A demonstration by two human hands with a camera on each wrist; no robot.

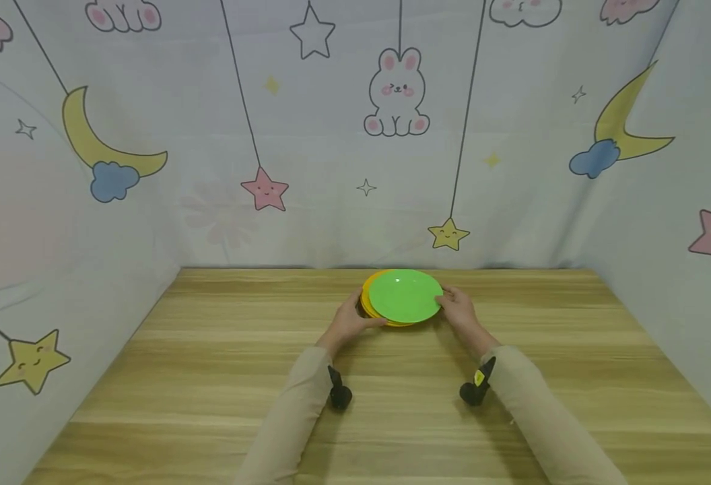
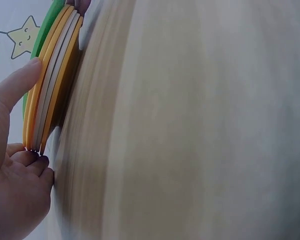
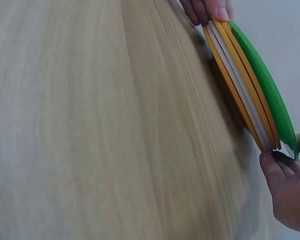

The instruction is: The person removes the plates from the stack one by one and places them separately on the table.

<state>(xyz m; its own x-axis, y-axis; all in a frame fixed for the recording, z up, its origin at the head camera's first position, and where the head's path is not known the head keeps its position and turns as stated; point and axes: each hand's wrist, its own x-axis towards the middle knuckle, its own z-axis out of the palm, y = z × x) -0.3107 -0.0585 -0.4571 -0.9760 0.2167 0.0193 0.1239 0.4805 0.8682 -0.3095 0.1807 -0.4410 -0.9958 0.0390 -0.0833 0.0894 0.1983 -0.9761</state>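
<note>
A light green plate (image 1: pixel 405 296) tops a stack of plates, set slightly to the right of those beneath. Below it, orange plates (image 1: pixel 367 304) and white ones (image 3: pixel 240 80) show as thin edges in the wrist views. My left hand (image 1: pixel 349 319) grips the stack's left side, thumb at the rim and fingers underneath. At the opposite side, my right hand (image 1: pixel 457 308) pinches the green plate's rim. In the right wrist view, a narrow gap parts the green plate from the orange edge near that hand. Some fingertips of both hands are hidden by the plates.
The wood-grain table (image 1: pixel 240 337) extends around the stack. Behind it hangs a pale cloth backdrop (image 1: pixel 331 135) with printed stars, moons and a rabbit, meeting the table's far edge close behind the plates. Cloth sides flank the table left and right.
</note>
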